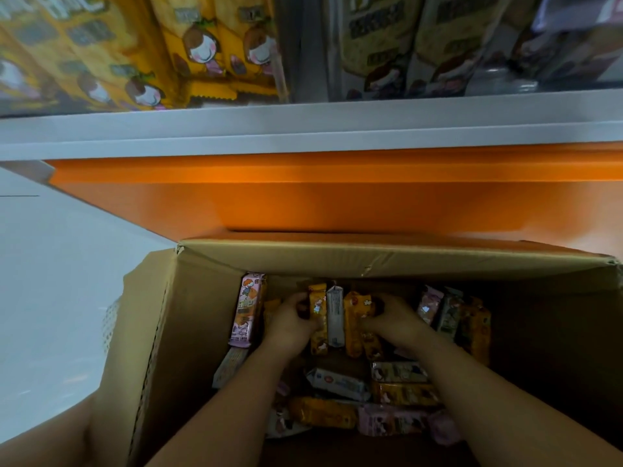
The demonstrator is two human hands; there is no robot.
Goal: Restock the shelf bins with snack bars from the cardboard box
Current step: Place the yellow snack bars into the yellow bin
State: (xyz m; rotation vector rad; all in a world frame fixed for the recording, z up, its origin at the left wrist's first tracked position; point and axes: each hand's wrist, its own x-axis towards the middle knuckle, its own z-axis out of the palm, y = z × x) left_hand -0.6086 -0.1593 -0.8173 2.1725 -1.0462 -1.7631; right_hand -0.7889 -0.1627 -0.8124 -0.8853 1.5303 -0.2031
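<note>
An open cardboard box (188, 318) stands on the floor below the shelf, with several snack bars in yellow, pink and white wrappers inside. Both my hands reach into it. My left hand (290, 326) and my right hand (392, 320) grip a bunch of upright bars (337, 318) between them, yellow ones with a white one in the middle. A pink bar (245, 311) stands against the box's left wall. More bars (367, 402) lie flat on the bottom, nearer to me.
A white shelf edge (303, 129) runs across above an orange panel (303, 203). Over the edge, shelf bins hold yellow packs (202, 52) at left and cream packs (387, 38) at right. Pale floor (50, 281) lies left of the box.
</note>
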